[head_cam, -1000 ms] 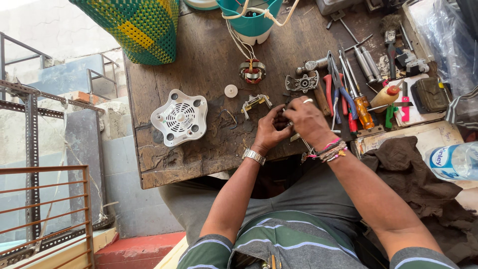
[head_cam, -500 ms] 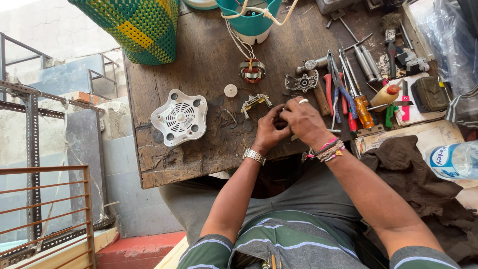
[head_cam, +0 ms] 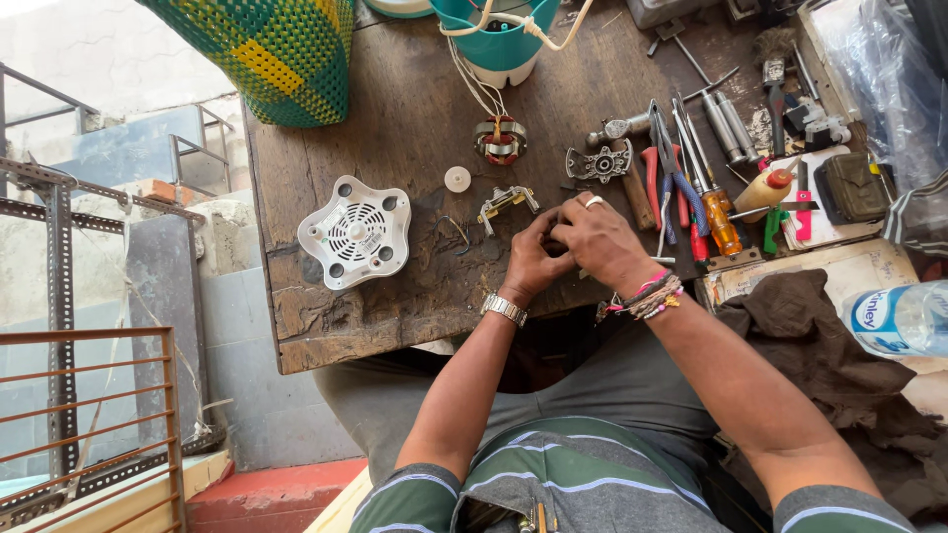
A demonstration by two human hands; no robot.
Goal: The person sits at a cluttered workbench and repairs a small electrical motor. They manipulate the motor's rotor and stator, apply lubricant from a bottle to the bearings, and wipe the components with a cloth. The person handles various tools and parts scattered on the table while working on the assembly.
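Note:
Both hands meet over the front of a worn wooden table (head_cam: 395, 138). My left hand (head_cam: 533, 255), with a metal watch on the wrist, and my right hand (head_cam: 599, 240), with a ring and several bracelets, are closed together around a small dark part that is mostly hidden between the fingers. Just beyond the hands lie a small metal bracket (head_cam: 507, 201) and a white round cap (head_cam: 457, 179). A white vented plastic base (head_cam: 355, 232) rests to the left. A copper-wound motor stator (head_cam: 500, 139) sits farther back, wired to a teal appliance body (head_cam: 504, 38).
Pliers, screwdrivers (head_cam: 713, 202) and other tools lie at the right, with a glue bottle (head_cam: 763, 190) and a metal bearing plate (head_cam: 598, 164). A green and yellow woven basket (head_cam: 281, 49) stands back left. A dark cloth (head_cam: 800, 336) and plastic water bottle (head_cam: 904, 319) are at the right.
The hands stay closed together on the small part; the fingers shift slightly. Nothing else on the table has moved.

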